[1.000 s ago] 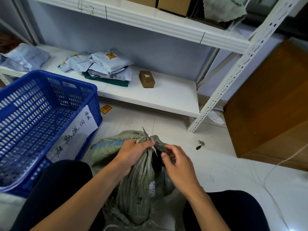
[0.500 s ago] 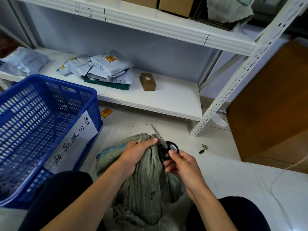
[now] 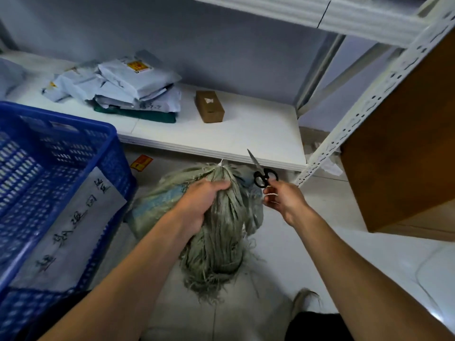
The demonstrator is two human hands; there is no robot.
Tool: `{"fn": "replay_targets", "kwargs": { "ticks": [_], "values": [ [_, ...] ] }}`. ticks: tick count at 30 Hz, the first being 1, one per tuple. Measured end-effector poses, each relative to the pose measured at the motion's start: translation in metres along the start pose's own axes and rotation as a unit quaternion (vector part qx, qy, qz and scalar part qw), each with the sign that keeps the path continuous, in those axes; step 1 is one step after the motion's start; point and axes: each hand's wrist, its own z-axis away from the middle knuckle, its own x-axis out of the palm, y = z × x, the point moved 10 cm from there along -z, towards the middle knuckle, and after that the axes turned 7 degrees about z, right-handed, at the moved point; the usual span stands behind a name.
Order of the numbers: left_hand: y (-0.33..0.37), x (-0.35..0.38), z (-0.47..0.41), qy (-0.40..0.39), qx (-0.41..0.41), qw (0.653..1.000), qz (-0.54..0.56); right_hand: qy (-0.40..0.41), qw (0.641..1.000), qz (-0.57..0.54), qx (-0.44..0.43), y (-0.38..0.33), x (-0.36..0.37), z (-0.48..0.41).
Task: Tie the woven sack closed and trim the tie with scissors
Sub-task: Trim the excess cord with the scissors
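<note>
Inside left fingers (image 3: 214,187), sack neck (image 3: 221,225) (scissors (image 3: 264,177) right)

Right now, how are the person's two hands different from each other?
The left hand wraps all its fingers round the bunched neck of the woven sack; the right hand only pinches the scissors by their black handles with its fingertips. The left hand lies on the sack; the right hand is held up beside it. Both are bare, and both hold something.
</note>
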Motion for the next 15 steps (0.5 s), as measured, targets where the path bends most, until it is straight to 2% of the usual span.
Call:
{"fn": "replay_targets", "kwargs": {
  "ticks": [7,15],
  "values": [
    [0.021,-0.021,-0.035,0.029,0.000,0.999,0.031,-0.003,0.997,-0.071,0.030,0.002,0.015,-0.081],
    [0.002,-0.029,-0.070,0.064,-0.030,0.994,0.082,0.027,0.997,-0.050,0.059,0.015,0.012,-0.149]
  ]
}}
